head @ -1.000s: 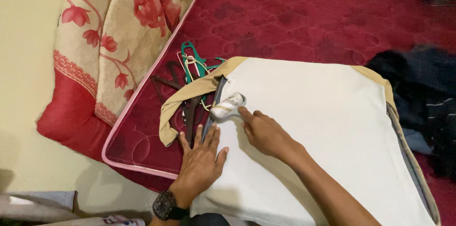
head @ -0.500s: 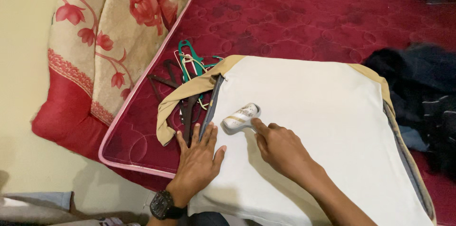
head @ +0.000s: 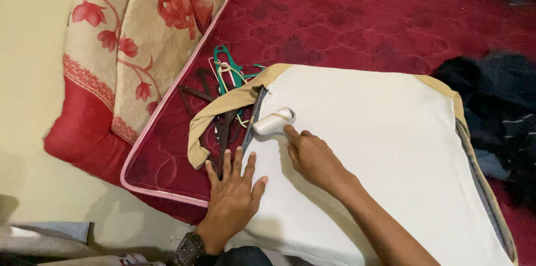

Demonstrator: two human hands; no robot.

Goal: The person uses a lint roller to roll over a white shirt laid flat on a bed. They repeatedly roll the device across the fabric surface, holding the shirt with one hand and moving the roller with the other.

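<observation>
My left hand (head: 233, 196) lies flat, fingers spread, pinning the white garment's (head: 368, 148) near edge, while my right hand (head: 312, 157) grips the lint roller (head: 272, 122) at 11 o'clock; rolling step underway, next stroke needs steady fabric tension.

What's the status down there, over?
Right hand gripping lint roller on white garment. Left hand flat, pinning the hem. Hangers beside collar, clear.

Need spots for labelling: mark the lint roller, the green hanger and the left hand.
lint roller (head: 273, 121), head view, on its white drum.
green hanger (head: 223, 55), head view, on its hook.
left hand (head: 233, 194), head view, on its back.
</observation>
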